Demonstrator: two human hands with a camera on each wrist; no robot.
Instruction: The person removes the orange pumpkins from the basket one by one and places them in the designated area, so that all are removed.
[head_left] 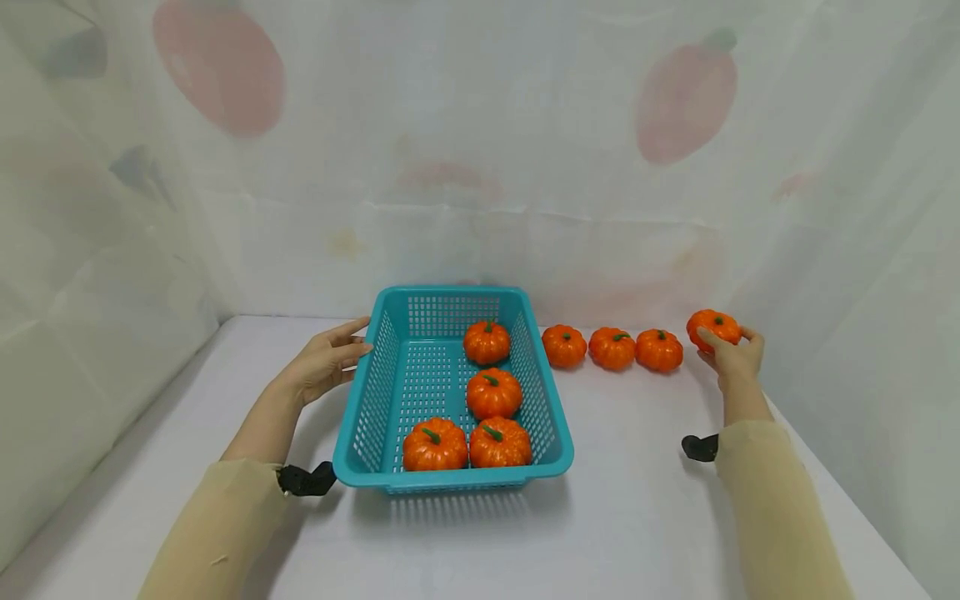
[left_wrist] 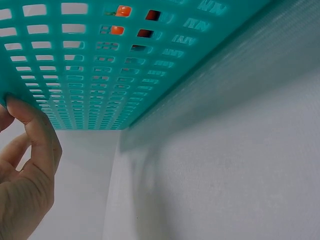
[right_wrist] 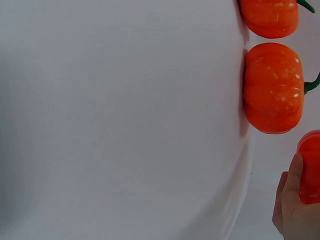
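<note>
A blue-green plastic basket (head_left: pixel 352 408) with perforated walls stands in the middle of the table, several small orange pumpkins inside, such as one pumpkin (head_left: pixel 435 445) at its front. At its left rim my left hand (head_left: pixel 326 358) grips the edge with bent fingers; the left wrist view shows the hand (left_wrist: pixel 32 150) beside the perforated wall (left_wrist: pixel 85 65). Far to the right, my right hand (head_left: pixel 737 358) holds an orange pumpkin (head_left: pixel 712 325) between thumb and fingers. In the right wrist view that pumpkin (right_wrist: pixel 311 170) is partly cut off by the frame edge.
Between basket and right hand, three pumpkins stand in a row: one pumpkin (head_left: pixel 564 347) close to the basket, a middle pumpkin (head_left: pixel 612 349) and a right pumpkin (head_left: pixel 659 351). A white cloth (head_left: pixel 450 242) with faded fruit prints hangs behind the white table (head_left: pixel 622 517).
</note>
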